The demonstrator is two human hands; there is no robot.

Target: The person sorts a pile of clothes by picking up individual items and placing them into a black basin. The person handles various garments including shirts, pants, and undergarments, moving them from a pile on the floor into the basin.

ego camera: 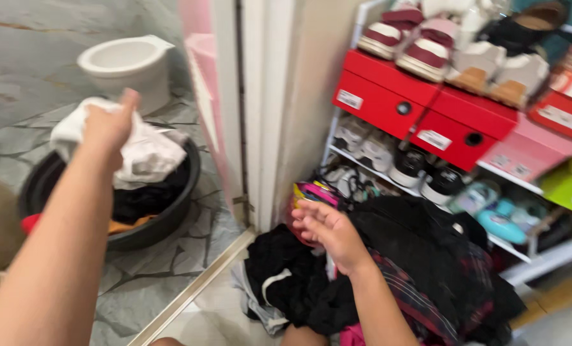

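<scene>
My left hand (109,125) reaches out over a black basin (170,221) on the bathroom floor and grips a white cloth (148,150), which hangs over the basin. Dark and orange clothes lie inside the basin. My right hand (327,230) hovers with fingers loosely apart and nothing in it, just above a heap of dark clothes (420,269) on the floor in front of me. A plaid garment lies in that heap.
A white toilet (129,64) stands behind the basin. A door frame (260,109) divides the bathroom from the tiled floor. To the right, a white shoe rack (529,259) holds red boxes (420,106), sneakers and sandals.
</scene>
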